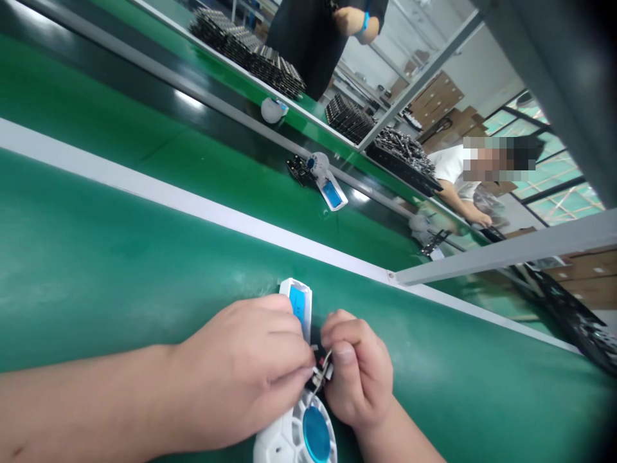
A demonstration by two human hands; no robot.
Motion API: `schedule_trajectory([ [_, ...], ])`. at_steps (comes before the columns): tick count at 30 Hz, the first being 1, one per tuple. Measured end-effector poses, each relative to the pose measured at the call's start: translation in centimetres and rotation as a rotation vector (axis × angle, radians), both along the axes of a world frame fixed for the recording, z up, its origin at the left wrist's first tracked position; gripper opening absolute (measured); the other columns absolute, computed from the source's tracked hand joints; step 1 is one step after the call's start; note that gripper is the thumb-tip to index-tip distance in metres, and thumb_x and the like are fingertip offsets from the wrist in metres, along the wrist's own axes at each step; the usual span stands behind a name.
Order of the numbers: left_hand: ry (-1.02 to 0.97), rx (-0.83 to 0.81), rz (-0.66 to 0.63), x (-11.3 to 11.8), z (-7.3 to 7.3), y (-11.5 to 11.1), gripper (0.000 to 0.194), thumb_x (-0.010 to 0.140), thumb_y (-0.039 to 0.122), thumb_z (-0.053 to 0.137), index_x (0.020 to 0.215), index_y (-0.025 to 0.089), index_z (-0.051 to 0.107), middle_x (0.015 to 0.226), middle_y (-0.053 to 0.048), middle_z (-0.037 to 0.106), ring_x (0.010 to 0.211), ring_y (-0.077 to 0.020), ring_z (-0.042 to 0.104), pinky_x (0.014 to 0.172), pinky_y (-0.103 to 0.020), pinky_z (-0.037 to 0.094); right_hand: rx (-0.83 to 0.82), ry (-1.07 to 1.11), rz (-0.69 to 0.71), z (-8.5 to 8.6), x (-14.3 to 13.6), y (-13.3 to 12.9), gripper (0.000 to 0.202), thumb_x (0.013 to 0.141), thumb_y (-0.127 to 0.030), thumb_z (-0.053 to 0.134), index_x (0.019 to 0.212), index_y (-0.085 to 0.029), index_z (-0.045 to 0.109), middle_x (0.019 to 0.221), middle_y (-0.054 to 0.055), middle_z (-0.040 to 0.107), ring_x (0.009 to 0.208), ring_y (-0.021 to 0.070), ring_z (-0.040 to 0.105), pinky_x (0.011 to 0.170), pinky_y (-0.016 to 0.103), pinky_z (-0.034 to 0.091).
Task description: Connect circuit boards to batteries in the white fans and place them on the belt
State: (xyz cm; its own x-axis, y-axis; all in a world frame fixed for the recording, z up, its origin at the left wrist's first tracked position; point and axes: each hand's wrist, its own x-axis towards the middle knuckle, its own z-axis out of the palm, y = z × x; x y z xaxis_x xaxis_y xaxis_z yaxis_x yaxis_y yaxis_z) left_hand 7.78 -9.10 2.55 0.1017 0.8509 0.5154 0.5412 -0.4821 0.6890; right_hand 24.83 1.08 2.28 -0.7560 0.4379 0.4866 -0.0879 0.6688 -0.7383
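A white handheld fan housing (272, 440) with a round grille and a blue centre disc (317, 434) lies at the bottom of the view. Its handle (307, 308) reaches up past my left hand and holds a blue battery (297, 303). My left hand (255, 366) is closed over the housing's neck, its fingertips at a small connector with thin wires (318, 379). Opposite it, my right hand (359, 366) pinches a wire beside a small dark circuit board (316, 352). The fingers partly hide the board and the wire ends.
Beyond a white rail (193, 209), a green belt (231, 180) carries another fan housing (332, 193) with a circuit board (299, 170). Stacked dark boards (245, 54) line the shelf behind. A grey post (511, 247) slants across the right. Two people stand across the line.
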Motion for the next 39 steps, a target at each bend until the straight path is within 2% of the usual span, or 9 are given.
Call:
schedule_trajectory([
  [10, 0.038, 0.017, -0.012, -0.2, 0.3, 0.1, 0.028, 0.09, 0.011, 0.05, 0.063, 0.017, 0.048, 0.064, 0.001, 0.051, 0.066, -0.0133, 0.043, 0.062, -0.03, 0.036, -0.023, 0.017, 0.002, -0.1, -0.1, -0.3, 0.019, 0.104, -0.026, 0.039, 0.092, -0.02, 0.053, 0.073, 0.001, 0.054, 0.061, 0.0147, 0.049, 0.058, 0.031, 0.04],
  [15, 0.011, -0.001, -0.027, -0.3, 0.6, 0.0, 0.027, 0.091, 0.012, 0.049, 0.065, 0.017, 0.051, 0.065, 0.001, 0.053, 0.067, -0.0133, 0.045, 0.063, -0.029, 0.038, 0.041, 0.006, -0.015, 0.1, -0.3, -0.4, 0.019, 0.104, -0.024, 0.037, 0.093, -0.021, 0.052, 0.073, 0.001, 0.054, 0.061, 0.0154, 0.05, 0.057, 0.031, 0.04],
  [19, -0.03, -0.076, -0.022, 0.0, 1.2, -0.5, 0.025, 0.09, 0.01, 0.047, 0.068, 0.017, 0.055, 0.067, 0.0, 0.057, 0.071, -0.0142, 0.05, 0.067, -0.029, 0.042, 0.103, -0.002, -0.047, 0.1, -0.4, -0.6, 0.02, 0.104, -0.024, 0.034, 0.093, -0.021, 0.05, 0.073, 0.001, 0.052, 0.06, 0.0156, 0.05, 0.055, 0.031, 0.039],
  [21, -0.039, -0.116, 0.018, 0.2, 1.6, -0.9, 0.019, 0.085, 0.01, 0.052, 0.069, 0.018, 0.057, 0.068, 0.0, 0.058, 0.071, -0.0149, 0.053, 0.07, -0.03, 0.045, 0.121, -0.005, -0.059, 0.1, -0.3, -0.6, 0.02, 0.104, -0.024, 0.033, 0.093, -0.021, 0.049, 0.072, 0.001, 0.051, 0.06, 0.0153, 0.048, 0.055, 0.03, 0.038],
  [23, -0.067, -0.149, 0.057, 0.5, 1.8, -1.3, 0.012, 0.078, 0.015, 0.064, 0.069, 0.019, 0.057, 0.069, 0.001, 0.058, 0.071, -0.0153, 0.054, 0.071, -0.03, 0.046, 0.137, -0.011, -0.063, 0.1, -0.2, -0.6, 0.02, 0.104, -0.024, 0.032, 0.093, -0.021, 0.049, 0.073, 0.001, 0.05, 0.06, 0.0154, 0.048, 0.055, 0.031, 0.038],
  [26, -0.118, -0.206, 0.083, 0.9, 1.8, -1.3, 0.028, 0.067, 0.023, 0.079, 0.062, 0.019, 0.052, 0.065, 0.003, 0.056, 0.067, -0.0144, 0.053, 0.066, -0.029, 0.047, 0.186, -0.031, -0.041, 0.2, -0.2, -0.6, 0.021, 0.104, -0.025, 0.03, 0.094, -0.021, 0.048, 0.073, 0.001, 0.05, 0.059, 0.0156, 0.046, 0.054, 0.031, 0.038],
  [31, -0.174, -0.212, 0.118, 1.7, 1.2, -0.9, 0.03, 0.078, 0.016, 0.066, 0.059, 0.018, 0.043, 0.063, 0.003, 0.054, 0.066, -0.0124, 0.052, 0.063, -0.027, 0.043, 0.221, -0.074, -0.045, 0.3, -0.3, -0.6, 0.02, 0.104, -0.025, 0.029, 0.093, -0.022, 0.045, 0.071, 0.0, 0.048, 0.058, 0.0152, 0.045, 0.052, 0.029, 0.036],
  [39, -0.217, -0.216, 0.117, 1.9, 0.7, -1.0, 0.028, 0.076, 0.014, 0.06, 0.058, 0.018, 0.04, 0.061, 0.004, 0.052, 0.065, -0.0122, 0.05, 0.061, -0.027, 0.041, 0.221, -0.078, -0.045, 0.0, -0.6, -0.6, 0.02, 0.104, -0.024, 0.028, 0.091, -0.022, 0.044, 0.07, -0.001, 0.047, 0.057, 0.0147, 0.045, 0.052, 0.028, 0.036],
])
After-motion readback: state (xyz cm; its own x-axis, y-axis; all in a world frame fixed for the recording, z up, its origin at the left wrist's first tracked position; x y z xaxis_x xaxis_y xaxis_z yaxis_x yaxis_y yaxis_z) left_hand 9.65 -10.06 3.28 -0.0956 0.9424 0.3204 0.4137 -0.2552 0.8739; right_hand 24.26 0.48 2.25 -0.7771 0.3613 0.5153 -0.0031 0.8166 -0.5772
